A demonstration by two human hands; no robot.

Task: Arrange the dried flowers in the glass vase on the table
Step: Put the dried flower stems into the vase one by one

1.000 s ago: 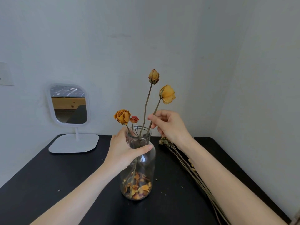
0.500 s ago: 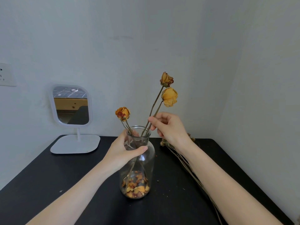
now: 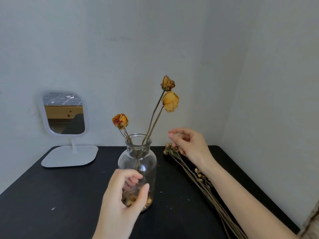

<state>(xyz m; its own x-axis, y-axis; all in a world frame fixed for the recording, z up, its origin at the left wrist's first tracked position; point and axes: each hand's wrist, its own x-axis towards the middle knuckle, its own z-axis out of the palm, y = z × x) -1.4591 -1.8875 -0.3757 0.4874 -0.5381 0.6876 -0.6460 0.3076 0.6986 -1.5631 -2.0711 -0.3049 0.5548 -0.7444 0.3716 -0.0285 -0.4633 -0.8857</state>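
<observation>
Head view: the glass vase stands upright on the black counter, dried petals in its base and yellow dried flowers rising from its neck, two tall stems leaning right, a shorter bloom left. The left hand grips the vase's lower body, fingers seen through the glass; the right hand hovers right of the neck, fingers loosely curled, holding nothing, above a bundle of loose stems lying on the counter. A white mirror stands back left.
</observation>
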